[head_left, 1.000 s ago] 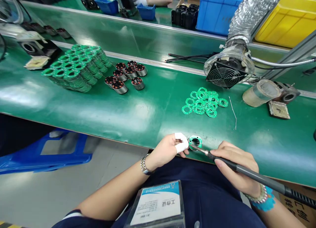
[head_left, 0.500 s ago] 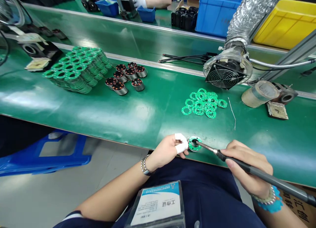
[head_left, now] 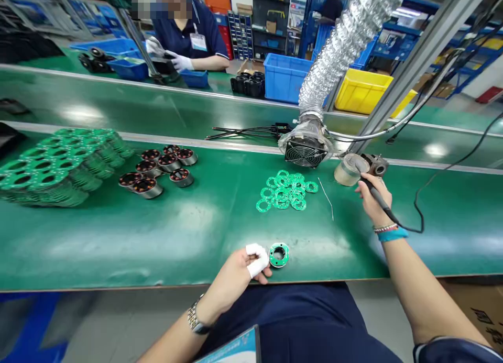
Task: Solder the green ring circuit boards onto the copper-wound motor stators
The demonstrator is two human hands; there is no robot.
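Observation:
My left hand (head_left: 241, 271), with white covers on thumb and forefinger, is closed at the left edge of a motor stator topped by a green ring-shaped circuit board (head_left: 284, 261). The stator stands near the bench's front edge; the exact finger contact is hard to see. My right hand (head_left: 370, 207) grips a soldering iron (head_left: 380, 199) by its dark handle. The iron's tip end is at the top of a cream-coloured round pot (head_left: 346, 173); whether it touches is unclear. A pile of loose green board rings (head_left: 281, 195) lies between both hands, farther back.
Several copper-wound stators (head_left: 147, 187) stand left of centre, beside tall stacks of green boards (head_left: 58, 166). A bent solder wire (head_left: 327, 199) lies near the rings. A fume fan (head_left: 305, 152) hangs over the back edge. Across the bench sits a co-worker (head_left: 192, 43) in white gloves.
My right hand has carried the soldering iron away from the stator, back and right to the round pot. My left hand stays by the stator. The view has tilted up and swung right.

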